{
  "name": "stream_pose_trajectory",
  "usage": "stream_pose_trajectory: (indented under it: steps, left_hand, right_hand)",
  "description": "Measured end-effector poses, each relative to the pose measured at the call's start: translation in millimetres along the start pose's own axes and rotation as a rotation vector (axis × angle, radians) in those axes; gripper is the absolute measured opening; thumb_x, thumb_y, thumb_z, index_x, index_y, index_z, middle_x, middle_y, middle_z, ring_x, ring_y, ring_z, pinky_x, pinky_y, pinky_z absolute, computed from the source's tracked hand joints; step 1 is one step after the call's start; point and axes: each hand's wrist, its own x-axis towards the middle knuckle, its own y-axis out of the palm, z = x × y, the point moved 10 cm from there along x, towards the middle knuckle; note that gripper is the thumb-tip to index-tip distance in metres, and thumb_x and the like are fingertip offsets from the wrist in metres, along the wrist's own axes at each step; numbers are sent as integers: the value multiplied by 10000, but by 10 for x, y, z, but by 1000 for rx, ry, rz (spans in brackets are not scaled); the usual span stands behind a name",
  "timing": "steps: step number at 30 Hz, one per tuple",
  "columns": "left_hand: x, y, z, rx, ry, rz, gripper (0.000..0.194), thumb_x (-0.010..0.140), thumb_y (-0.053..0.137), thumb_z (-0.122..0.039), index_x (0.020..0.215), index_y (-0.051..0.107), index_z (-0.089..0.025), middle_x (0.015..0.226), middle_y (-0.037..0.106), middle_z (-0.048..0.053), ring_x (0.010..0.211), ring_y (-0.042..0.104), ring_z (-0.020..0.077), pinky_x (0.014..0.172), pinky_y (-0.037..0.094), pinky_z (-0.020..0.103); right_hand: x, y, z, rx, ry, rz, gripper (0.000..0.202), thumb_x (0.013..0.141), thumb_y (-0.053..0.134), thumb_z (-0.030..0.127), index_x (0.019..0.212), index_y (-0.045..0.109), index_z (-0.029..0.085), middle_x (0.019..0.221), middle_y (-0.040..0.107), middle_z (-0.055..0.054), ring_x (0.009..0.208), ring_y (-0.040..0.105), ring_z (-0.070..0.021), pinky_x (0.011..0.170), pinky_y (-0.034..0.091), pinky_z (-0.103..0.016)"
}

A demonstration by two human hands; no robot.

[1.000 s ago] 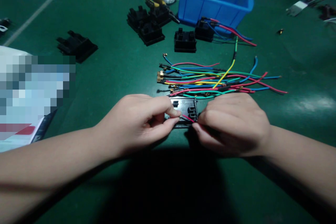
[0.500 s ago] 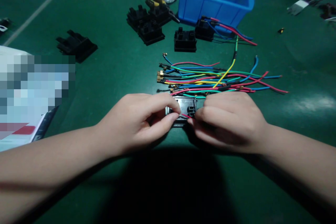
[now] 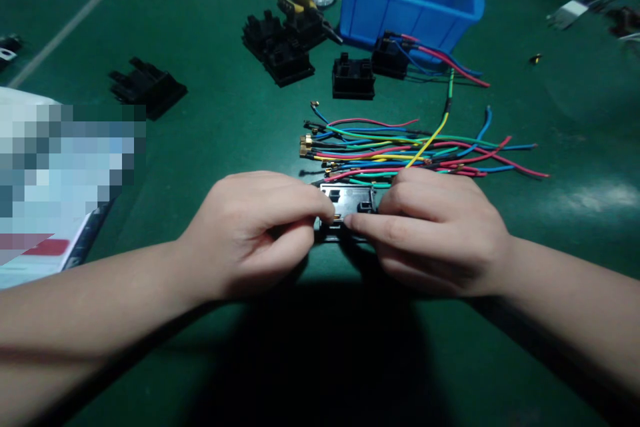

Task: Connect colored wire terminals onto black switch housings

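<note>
A black plastic housing (image 3: 353,197) lies on the green table between both hands, with a small brass-coloured piece (image 3: 336,217) on its near left part. My left hand (image 3: 265,230) is curled at the housing's left side, its index fingertip beside the brass piece. From the right, my right hand (image 3: 435,223) reaches over the housing, index finger stretched to the brass piece and the other fingers bent at the right edge. What either hand grips is hidden. Just beyond lies a bundle of coloured wires (image 3: 370,152) with brass terminals at its left ends.
Behind the wires stand black housings (image 3: 289,61), another one (image 3: 353,77), and one with wires (image 3: 390,57) against a blue bin (image 3: 410,7). Yellow-handled pliers (image 3: 300,3) rest on the housings. One housing (image 3: 149,87) sits at left, near papers (image 3: 45,213).
My right index finger has extended leftward over the housing. My left fingers have shifted slightly left, the thumb drawing back. The red wire between the fingertips no longer shows, and the brass piece is visible.
</note>
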Motion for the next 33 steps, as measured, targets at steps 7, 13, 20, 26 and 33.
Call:
stream_pose_trajectory:
  steps: [7,13,20,26,33]
  left_hand:
    - [16,17,7,-23,-13,17,188,851,493,-108,846,652,-208,720,683,-5,585,580,125,621,432,257]
    - [6,28,67,-67,-50,15,195,847,502,-108,847,669,-209,732,695,-16,647,629,112,643,446,218]
    - [36,-49,57,-42,-124,4,213,821,536,-83,805,712,-202,754,753,-10,655,685,114,647,492,191]
    - [58,-82,40,-53,-124,-23,213,823,534,-94,779,723,-184,723,751,-12,619,675,93,608,484,165]
    - [20,-59,68,-55,-138,-20,203,832,534,-101,794,717,-179,713,727,-26,613,655,79,604,461,157]
  right_hand:
    - [10,13,-8,8,10,29,312,996,400,274,1087,678,167,770,583,-54,689,427,-183,583,316,-343]
    - [25,10,6,-13,20,33,275,984,427,254,1048,685,186,773,574,-51,695,445,-181,581,324,-339]
    - [43,17,-2,-34,35,47,270,991,414,252,1001,682,215,776,578,-48,708,452,-177,587,327,-337]
    - [47,12,7,-9,32,44,282,990,416,250,967,692,194,778,580,-55,719,442,-187,597,335,-340]
    - [51,26,-3,-22,30,38,283,990,413,248,987,691,194,790,583,-54,723,438,-179,608,329,-319]
